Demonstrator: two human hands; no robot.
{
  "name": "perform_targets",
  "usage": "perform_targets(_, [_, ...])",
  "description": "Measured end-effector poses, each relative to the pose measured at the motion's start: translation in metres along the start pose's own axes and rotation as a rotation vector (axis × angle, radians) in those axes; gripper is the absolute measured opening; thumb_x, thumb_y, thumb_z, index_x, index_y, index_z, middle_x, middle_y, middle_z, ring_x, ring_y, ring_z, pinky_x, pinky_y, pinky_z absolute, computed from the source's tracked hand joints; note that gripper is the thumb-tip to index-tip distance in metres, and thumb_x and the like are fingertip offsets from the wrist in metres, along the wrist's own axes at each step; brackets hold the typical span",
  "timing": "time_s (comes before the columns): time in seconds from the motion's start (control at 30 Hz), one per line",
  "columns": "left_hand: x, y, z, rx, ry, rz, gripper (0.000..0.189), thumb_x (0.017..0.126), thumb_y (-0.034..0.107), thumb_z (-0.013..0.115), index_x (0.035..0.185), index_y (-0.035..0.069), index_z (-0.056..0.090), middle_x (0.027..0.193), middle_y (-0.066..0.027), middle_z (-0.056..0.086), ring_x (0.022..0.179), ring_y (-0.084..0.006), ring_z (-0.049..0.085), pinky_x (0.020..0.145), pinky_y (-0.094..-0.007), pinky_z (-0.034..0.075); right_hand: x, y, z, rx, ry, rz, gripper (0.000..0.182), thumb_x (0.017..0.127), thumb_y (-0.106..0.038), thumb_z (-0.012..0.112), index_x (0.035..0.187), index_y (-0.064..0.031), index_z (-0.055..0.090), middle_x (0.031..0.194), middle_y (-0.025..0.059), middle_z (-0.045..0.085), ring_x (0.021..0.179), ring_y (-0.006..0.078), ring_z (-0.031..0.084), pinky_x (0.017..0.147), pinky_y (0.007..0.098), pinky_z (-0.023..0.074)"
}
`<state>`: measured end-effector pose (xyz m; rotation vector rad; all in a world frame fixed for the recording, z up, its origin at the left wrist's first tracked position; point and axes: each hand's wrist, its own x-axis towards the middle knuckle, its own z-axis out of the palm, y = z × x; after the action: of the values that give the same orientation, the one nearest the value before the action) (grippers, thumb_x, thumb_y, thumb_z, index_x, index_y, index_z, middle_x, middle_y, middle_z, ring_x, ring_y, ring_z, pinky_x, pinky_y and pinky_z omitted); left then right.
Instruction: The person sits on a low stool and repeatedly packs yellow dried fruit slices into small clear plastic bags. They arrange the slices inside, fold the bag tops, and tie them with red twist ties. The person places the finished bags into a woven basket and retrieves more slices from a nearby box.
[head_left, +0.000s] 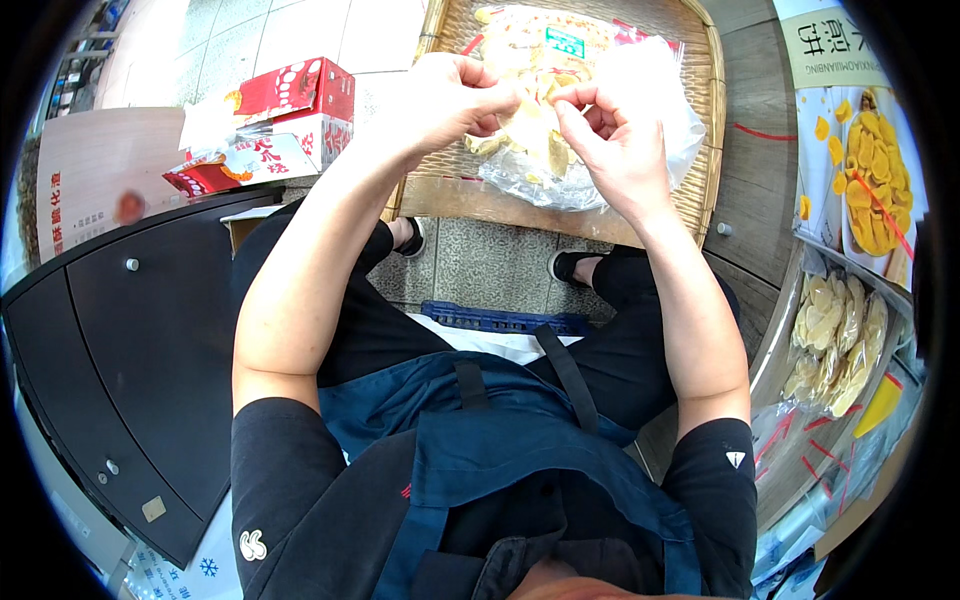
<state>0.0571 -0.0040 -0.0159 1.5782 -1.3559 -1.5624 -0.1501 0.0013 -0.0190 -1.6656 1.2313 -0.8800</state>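
Note:
My left hand (469, 101) and my right hand (619, 139) face each other over a woven bamboo tray (694, 82). Each has its thumb and forefinger pinched at the upper part of a clear plastic bag (551, 154) of flat, yellowish cracker-like pieces. What exactly lies between the fingertips is too small to make out. Under and behind the hands, a larger printed plastic bag (600, 45) rests on the tray, its clear film (547, 193) spreading towards me. A whitish sheet of plastic (679, 112) lies beside my right hand.
To the right, bagged pale pieces (832, 337) sit below a printed snack poster (862, 165), with red ties (817, 457) scattered nearby. Red-and-white cartons (300, 112) stand at the left, beyond a dark cabinet (150, 322). A blue plastic crate edge (502, 319) shows between my legs.

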Motion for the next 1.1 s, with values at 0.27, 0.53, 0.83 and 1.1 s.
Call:
perform_targets(0.27, [0.000,0.004,-0.019,0.058,0.044,0.079,0.032,0.085,0.033,0.072,0.094,0.002,0.065,0.080,-0.0024,0.064,0.069,-0.0071,0.059,0.064,-0.0210,0.047,-0.046,-0.011,0.027,-0.125,-0.683,-0.206,0.010,0.087,-0.015,0.056,0.087,-0.0048,0.058,0.077,0.0136,0.060,0.072,0.0311,0.062,0.066,0.0405,0.0508])
perform_targets(0.53, [0.001,0.005,-0.025,0.085,0.016,0.079,0.029,0.086,0.030,0.071,0.095,0.003,0.066,0.080,-0.0012,0.064,0.069,-0.0068,0.057,0.065,-0.0212,0.046,-0.094,0.026,0.072,-0.555,-0.846,-0.488,0.025,0.088,-0.025,0.058,0.074,-0.0040,0.058,0.073,0.0122,0.060,0.071,0.0286,0.065,0.064,0.0399,0.0536])
perform_targets(0.83, [-0.004,0.008,-0.022,0.146,0.079,0.128,0.028,0.088,0.028,0.070,0.098,0.002,0.067,0.081,-0.0012,0.064,0.071,-0.0066,0.057,0.068,-0.0218,0.048,-0.083,0.020,0.070,-0.542,-0.731,-0.557,0.015,0.082,-0.017,0.056,0.074,-0.0033,0.056,0.072,0.0107,0.059,0.073,0.0283,0.065,0.066,0.0389,0.0519])
perform_targets(1.1, [-0.002,0.003,-0.036,0.212,0.145,0.353,0.026,0.090,0.026,0.068,0.098,0.001,0.067,0.082,-0.0013,0.065,0.074,-0.0066,0.059,0.070,-0.0221,0.049,-0.074,-0.004,0.065,-0.562,-0.923,-0.341,0.010,0.082,-0.012,0.052,0.085,-0.0019,0.051,0.075,0.0146,0.059,0.073,0.0321,0.065,0.066,0.0415,0.0518])
